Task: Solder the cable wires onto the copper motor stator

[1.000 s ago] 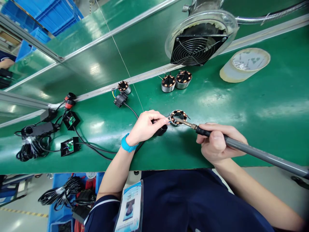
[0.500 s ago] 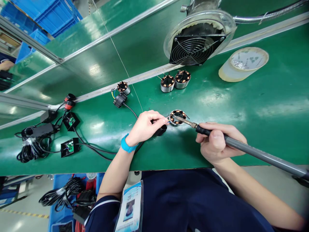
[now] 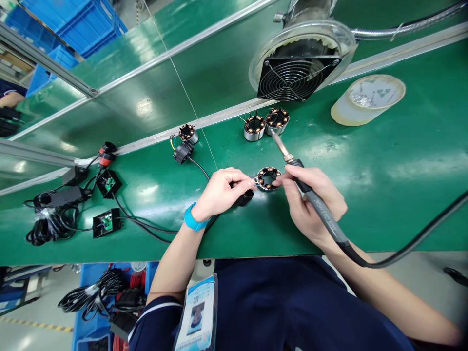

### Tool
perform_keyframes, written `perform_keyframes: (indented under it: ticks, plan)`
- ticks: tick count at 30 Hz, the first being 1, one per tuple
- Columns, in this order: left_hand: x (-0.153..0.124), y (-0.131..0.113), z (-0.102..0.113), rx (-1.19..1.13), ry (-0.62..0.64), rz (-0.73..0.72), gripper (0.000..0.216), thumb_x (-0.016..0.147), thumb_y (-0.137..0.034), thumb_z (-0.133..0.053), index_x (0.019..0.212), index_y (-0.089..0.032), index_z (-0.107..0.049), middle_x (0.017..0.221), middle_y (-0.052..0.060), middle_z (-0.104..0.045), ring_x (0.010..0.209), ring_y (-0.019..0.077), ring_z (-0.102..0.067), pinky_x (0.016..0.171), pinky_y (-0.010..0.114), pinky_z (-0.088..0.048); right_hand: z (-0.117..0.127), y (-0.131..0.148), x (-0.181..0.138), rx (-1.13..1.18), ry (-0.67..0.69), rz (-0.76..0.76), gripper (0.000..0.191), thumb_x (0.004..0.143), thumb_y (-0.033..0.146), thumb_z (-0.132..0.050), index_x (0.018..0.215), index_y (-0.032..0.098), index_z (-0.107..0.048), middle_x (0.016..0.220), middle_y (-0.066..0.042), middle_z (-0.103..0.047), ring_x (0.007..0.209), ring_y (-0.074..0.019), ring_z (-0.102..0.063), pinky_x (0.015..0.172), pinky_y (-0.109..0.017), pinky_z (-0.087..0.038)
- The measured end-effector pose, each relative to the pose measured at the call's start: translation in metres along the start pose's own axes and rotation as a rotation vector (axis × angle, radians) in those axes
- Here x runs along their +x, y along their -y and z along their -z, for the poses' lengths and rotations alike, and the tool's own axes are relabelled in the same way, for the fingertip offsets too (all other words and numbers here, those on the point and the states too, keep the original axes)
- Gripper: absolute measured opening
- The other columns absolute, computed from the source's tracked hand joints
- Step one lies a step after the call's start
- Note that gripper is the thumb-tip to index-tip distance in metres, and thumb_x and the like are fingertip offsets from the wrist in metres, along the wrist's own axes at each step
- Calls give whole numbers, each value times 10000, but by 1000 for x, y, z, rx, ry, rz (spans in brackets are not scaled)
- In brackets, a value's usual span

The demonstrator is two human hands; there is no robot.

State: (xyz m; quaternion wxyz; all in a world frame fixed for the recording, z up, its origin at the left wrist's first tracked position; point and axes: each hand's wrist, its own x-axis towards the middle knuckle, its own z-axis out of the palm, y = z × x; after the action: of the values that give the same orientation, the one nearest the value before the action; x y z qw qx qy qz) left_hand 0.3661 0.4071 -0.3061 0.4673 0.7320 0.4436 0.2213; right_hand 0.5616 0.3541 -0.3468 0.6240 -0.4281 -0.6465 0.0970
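A round stator (image 3: 268, 177) with copper windings lies on the green bench (image 3: 383, 165) in front of me. My left hand (image 3: 223, 191) pinches a thin wire at the stator's left rim, above a black connector (image 3: 244, 198). My right hand (image 3: 310, 204) grips a grey soldering iron (image 3: 321, 209); its fingertips touch the stator's right side. The iron's tip (image 3: 274, 136) points up and away, close to two more stators (image 3: 266, 123) farther back.
A fume-extraction fan (image 3: 298, 73) stands behind the two stators. A tape roll (image 3: 367, 100) lies at the right. Another stator with a black connector (image 3: 185, 141) sits left of centre. Black cables and small modules (image 3: 73, 200) lie far left. Blue crates (image 3: 73, 24) are beyond.
My right hand has swung the soldering iron off the stator, its tip now pointing away toward the back stators, and its fingers have moved onto the stator. My left hand has stayed put.
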Motion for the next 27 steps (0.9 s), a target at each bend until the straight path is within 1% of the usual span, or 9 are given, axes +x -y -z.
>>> perform_keyframes:
  ticks: [4,6,9,12,18,20,22,25,27]
  plan:
    - [0,-1,0,8,-3,-7,244,963,-325,-636,831,-191,-792,809,34,-749,781,165,-585,782,306,-440,-5,-2,5,7,96,4,529,946,75,-680,1413,302,-580,1063,-48,-724,956,-231,-708,887,-421,-627]
    - [0,0,-1,18,-8,-13,244,965,-320,-633,826,-190,-786,808,30,-750,773,164,-579,783,310,-438,-5,-2,5,12,152,3,568,953,75,-670,1456,304,-536,1089,-56,-718,1033,-244,-692,938,-447,-618]
    - [-1,1,-2,38,-18,-28,255,969,-319,-628,808,-181,-769,804,30,-748,765,164,-577,791,318,-435,-6,-1,6,1,207,13,601,955,56,-656,1482,302,-504,1095,-67,-706,1065,-242,-683,947,-431,-622]
    - [-1,1,-3,61,-22,-49,267,977,-315,-616,794,-177,-754,790,27,-738,755,161,-575,807,324,-432,-7,2,9,-8,238,21,612,963,31,-623,1493,306,-490,1156,-79,-677,1014,-214,-699,936,-381,-628]
    - [-3,-4,-2,59,-7,-42,263,979,-302,-599,807,-172,-749,802,28,-728,778,159,-583,803,315,-431,-10,3,9,-44,293,84,569,981,44,-577,1485,297,-505,1171,-87,-629,1054,-210,-687,903,-323,-632]
    - [-4,-6,-1,32,-2,-17,237,959,-318,-625,835,-170,-761,809,31,-723,792,159,-584,784,301,-435,-10,2,8,-59,307,103,550,986,57,-567,1481,290,-510,1175,-93,-607,1007,-202,-691,859,-314,-639]
    - [-4,-6,0,-4,5,40,216,922,-346,-669,860,-165,-771,795,27,-709,753,149,-574,729,282,-434,-9,0,7,-74,298,105,545,989,70,-560,1481,298,-507,1171,-90,-599,965,-196,-694,835,-318,-646]
    - [-4,-5,0,-68,2,151,241,865,-387,-719,844,-152,-769,716,10,-662,647,120,-527,627,256,-402,-8,-1,7,-113,260,100,569,975,76,-576,1484,321,-503,1142,-82,-624,994,-215,-693,860,-341,-652]
    - [-4,-4,-1,-100,-1,199,265,838,-407,-735,816,-144,-760,673,-1,-628,617,108,-498,597,246,-377,-6,-1,6,-136,229,93,580,961,76,-601,1477,327,-512,1137,-80,-637,996,-220,-692,873,-347,-654]
